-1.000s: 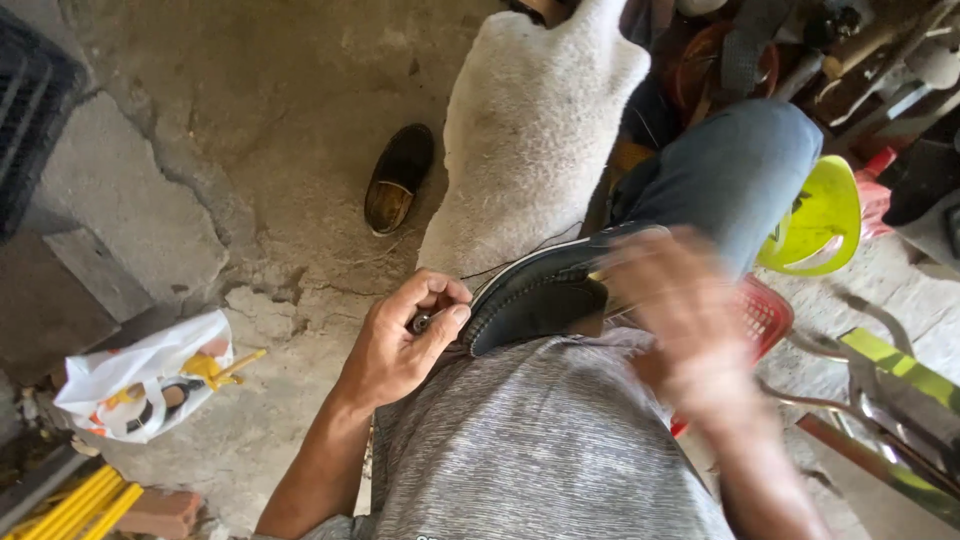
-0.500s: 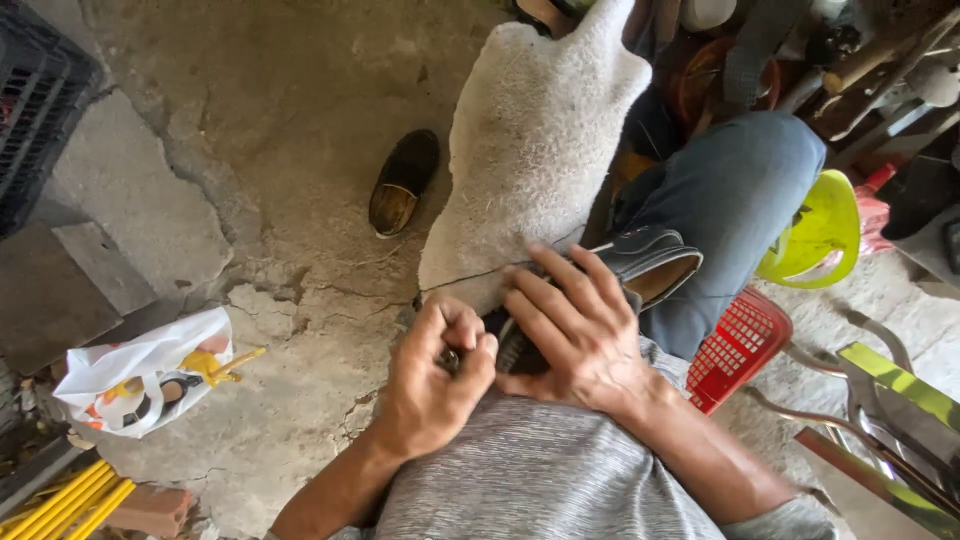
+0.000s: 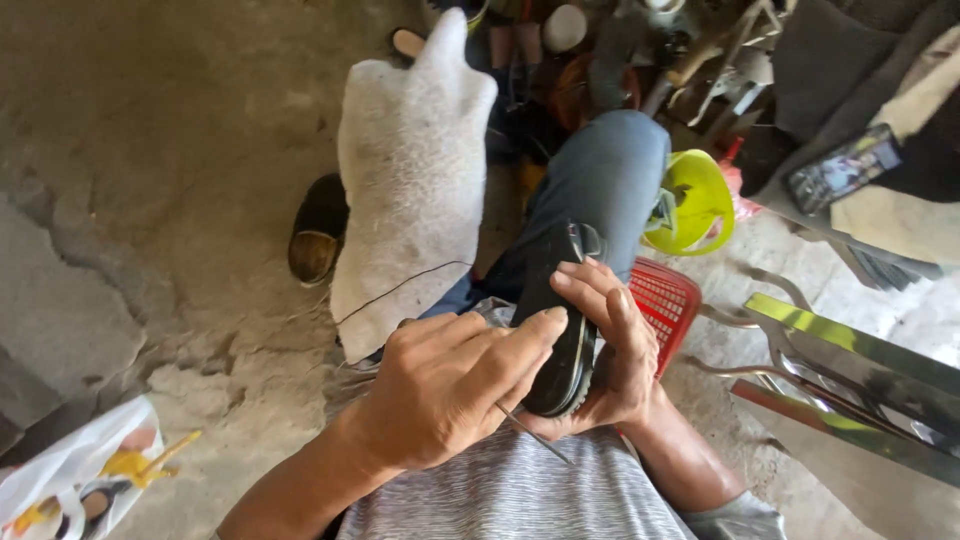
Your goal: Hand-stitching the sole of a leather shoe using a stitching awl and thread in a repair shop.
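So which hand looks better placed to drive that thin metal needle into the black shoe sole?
Probably the left hand: it pinches the thin metal needle against the black shoe sole, while the right hand cradles the shoe.

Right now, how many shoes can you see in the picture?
2. One black shoe is held on the lap between the left hand and right hand. A dark brown shoe lies on the concrete floor, left of the grey cloth. The clutter behind may hide more.

Left hand (image 3: pixel 450 385) curled in a closed grip, forearm running toward 7 o'clock; right hand (image 3: pixel 610 350) cupped, fingers wrapped, forearm toward 5 o'clock.
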